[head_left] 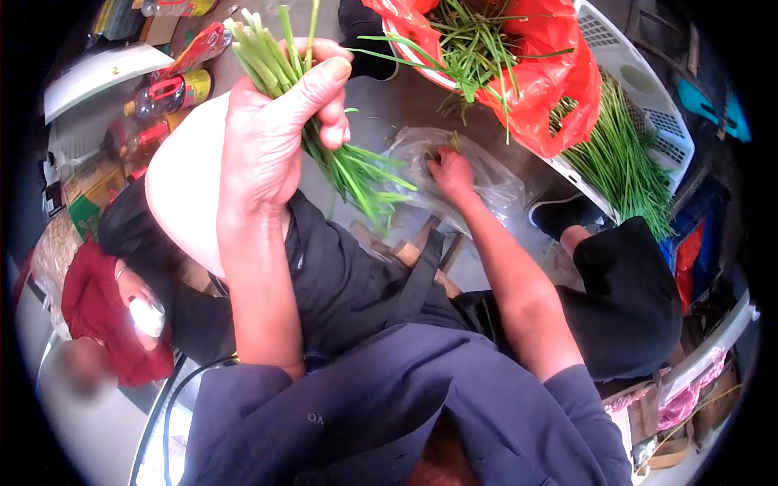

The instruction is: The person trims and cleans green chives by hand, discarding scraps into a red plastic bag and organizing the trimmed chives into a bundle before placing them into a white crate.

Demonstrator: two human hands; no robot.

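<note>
Raised at the upper left, my left hand [279, 121] is closed round a bunch of green chives [267, 61]. Their pale stem ends stick up above the thumb, while the green leaves [361, 174] hang out below the fingers. My right hand [454, 172] is low over a clear plastic bag [494, 182] on the floor. Its fingers are bent together beside a few small plant bits; what they hold, if anything, is too small to make out.
A red plastic bag [555, 97] of loose green stalks stands ahead. Beside it, a white crate [640, 49] holds long chives [624, 162]. Bottles [170, 91] lie at the left. Another person in a red garment [93, 300] sits at the left, holding a pale object.
</note>
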